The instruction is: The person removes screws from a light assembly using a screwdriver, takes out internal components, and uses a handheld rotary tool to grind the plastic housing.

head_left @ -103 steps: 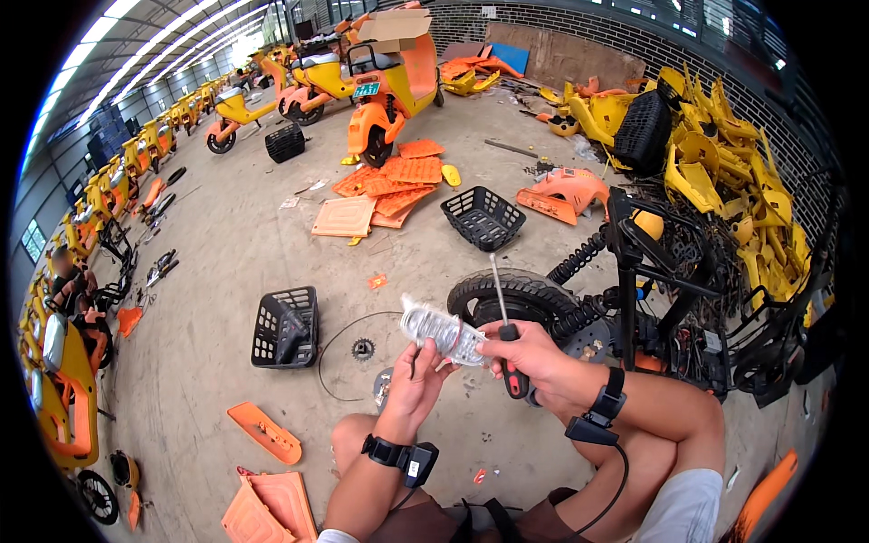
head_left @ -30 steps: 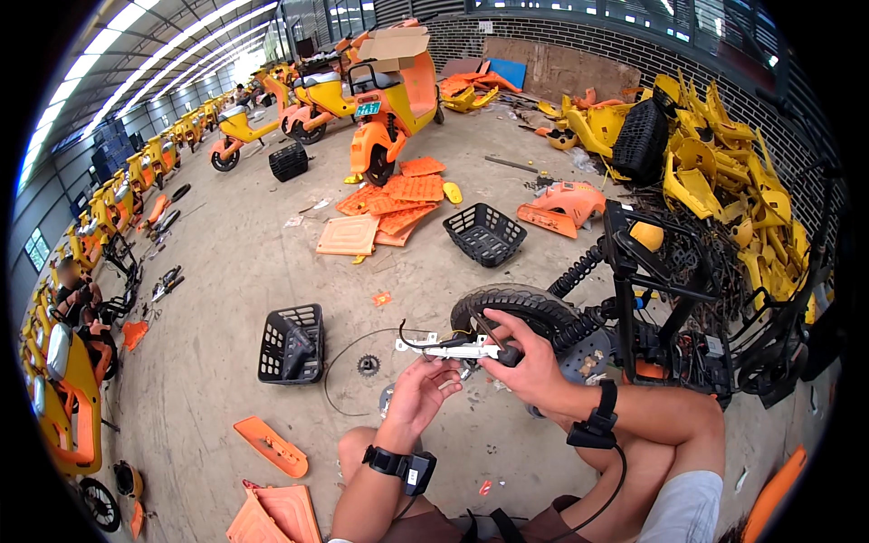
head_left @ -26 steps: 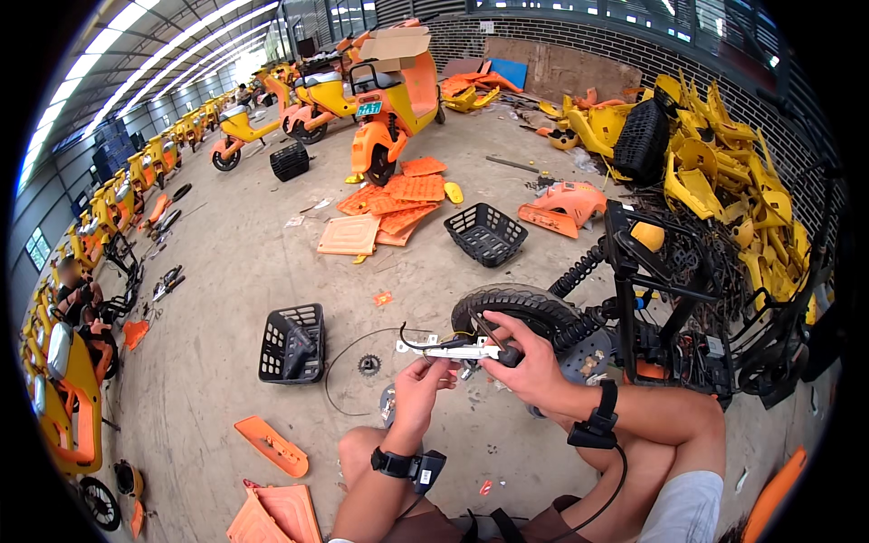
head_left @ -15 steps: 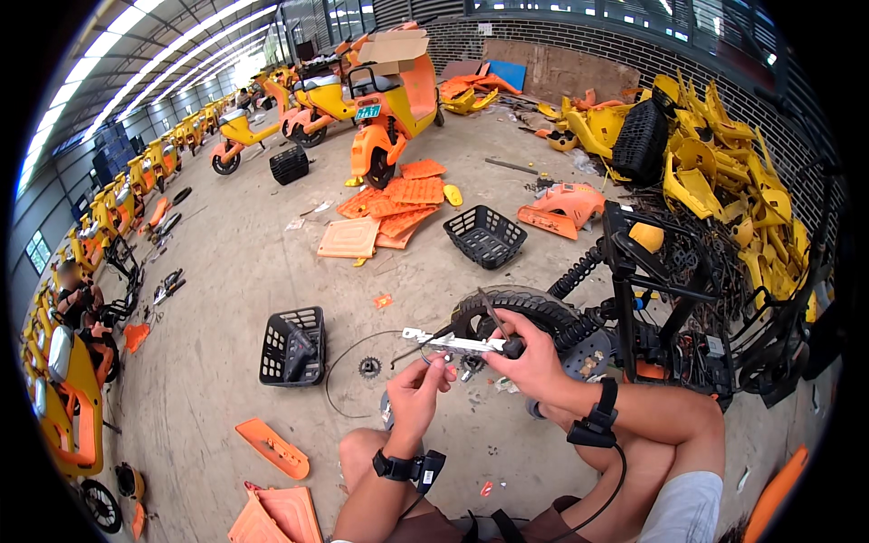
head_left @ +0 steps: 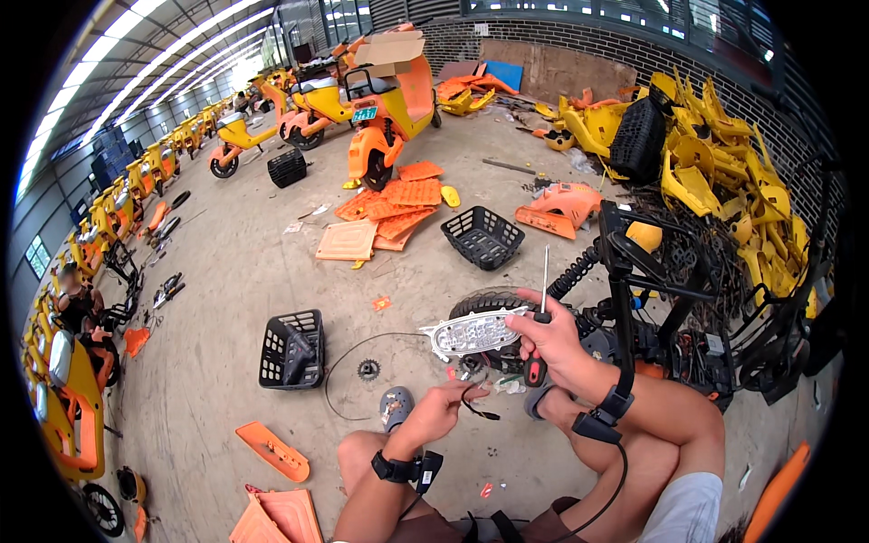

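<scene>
My right hand [head_left: 554, 339] grips an oval silver housing [head_left: 475, 334] between thumb and fingers, its shiny ribbed face turned toward me. A screwdriver [head_left: 536, 369] with a red and black handle is held in the same hand, shaft pointing up. My left hand [head_left: 439, 409], lower and nearer to me, pinches a short black cable [head_left: 480, 412] whose plug end hangs down. Behind the housing lies a stripped scooter frame [head_left: 625, 281] with a black tyre [head_left: 489, 300], partly hidden by the housing and my right hand.
Two black baskets stand on the floor, one [head_left: 292, 348] at left with a dark part inside, another [head_left: 482, 237] farther off. A gear [head_left: 368, 369] lies near a thin curved cable [head_left: 328, 380]. Orange panels [head_left: 398, 208], piled yellow panels [head_left: 697, 172] and parked scooters [head_left: 389, 109] surround the area.
The silver housing has turned from edge-on to face me. The screwdriver now points upright in my right hand. My left hand has dropped away from the housing with the black cable.
</scene>
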A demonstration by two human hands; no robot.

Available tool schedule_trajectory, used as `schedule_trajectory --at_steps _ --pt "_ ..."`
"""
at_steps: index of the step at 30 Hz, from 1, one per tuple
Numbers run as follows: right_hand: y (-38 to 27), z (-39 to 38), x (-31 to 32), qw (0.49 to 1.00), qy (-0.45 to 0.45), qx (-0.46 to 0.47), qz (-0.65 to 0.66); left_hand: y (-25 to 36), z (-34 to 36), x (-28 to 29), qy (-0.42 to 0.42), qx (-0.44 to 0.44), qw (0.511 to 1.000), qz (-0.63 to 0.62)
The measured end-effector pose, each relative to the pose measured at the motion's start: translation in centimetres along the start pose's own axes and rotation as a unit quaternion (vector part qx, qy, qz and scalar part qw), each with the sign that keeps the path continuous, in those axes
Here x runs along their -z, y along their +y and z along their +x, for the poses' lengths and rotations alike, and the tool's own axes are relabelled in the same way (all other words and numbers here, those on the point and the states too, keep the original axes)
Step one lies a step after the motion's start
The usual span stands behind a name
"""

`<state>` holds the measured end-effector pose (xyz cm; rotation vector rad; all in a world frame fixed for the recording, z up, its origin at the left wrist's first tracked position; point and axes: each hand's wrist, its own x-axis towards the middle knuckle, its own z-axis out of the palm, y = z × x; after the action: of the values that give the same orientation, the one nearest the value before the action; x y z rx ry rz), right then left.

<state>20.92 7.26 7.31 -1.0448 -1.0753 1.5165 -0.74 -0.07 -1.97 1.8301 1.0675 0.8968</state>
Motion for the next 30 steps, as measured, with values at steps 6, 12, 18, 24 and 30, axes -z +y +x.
schedule_trajectory --at_steps 6,12,18,24,30 --pt "-1.0 -0.1 0.8 0.994 -0.010 -0.069 0.088 -1.8 0.0 0.6 0.097 0.018 0.994 -0.044" --pt "-0.2 0.0 1.8 0.992 -0.023 -0.095 0.081 -0.8 1.1 0.1 0.208 -0.018 0.945 -0.254" --pt "2.2 -0.1 1.6 0.991 -0.034 -0.131 0.009 1.6 1.5 -0.5 0.156 -0.108 0.968 0.165" --pt "3.1 -0.6 1.0 0.980 -0.051 -0.189 -0.026 0.7 1.8 -2.5 0.109 0.015 0.993 0.038" --pt "0.3 -0.7 0.4 0.968 -0.096 -0.231 0.016 0.8 1.3 -2.1 0.096 0.050 0.963 -0.245"
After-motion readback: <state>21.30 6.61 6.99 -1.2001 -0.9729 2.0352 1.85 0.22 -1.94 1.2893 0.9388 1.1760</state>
